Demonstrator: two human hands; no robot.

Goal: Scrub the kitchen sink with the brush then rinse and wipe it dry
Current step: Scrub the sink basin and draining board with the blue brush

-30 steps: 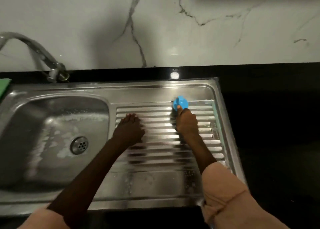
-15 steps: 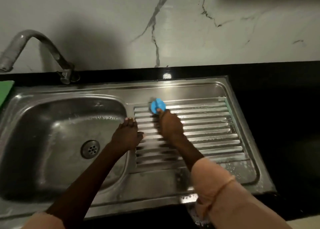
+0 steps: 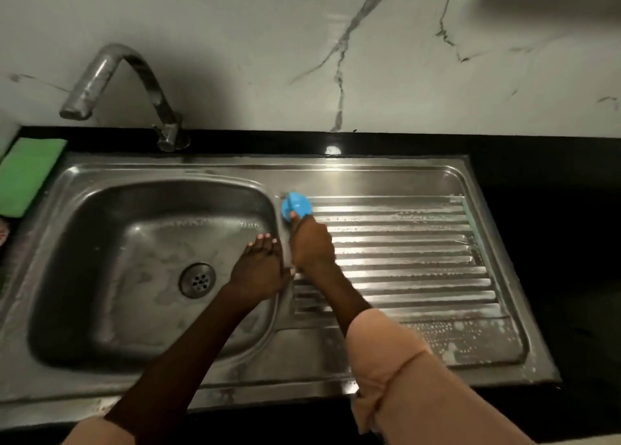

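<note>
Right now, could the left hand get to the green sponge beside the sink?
Probably yes: the left hand holds nothing, and only open sink basin lies between it and the green sponge.

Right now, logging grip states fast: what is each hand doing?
Left hand: open, fingers straight, resting at the basin's edge.
Right hand: gripping the blue brush.

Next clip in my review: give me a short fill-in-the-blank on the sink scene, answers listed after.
1. The right hand grips a brush coloured ____.
2. The brush sits on the ribbed ____ to the right of the basin.
3. The left hand rests with straight fingers and holds ____.
4. The green sponge lies ____ of the basin.

Answers: blue; drainboard; nothing; left
</note>
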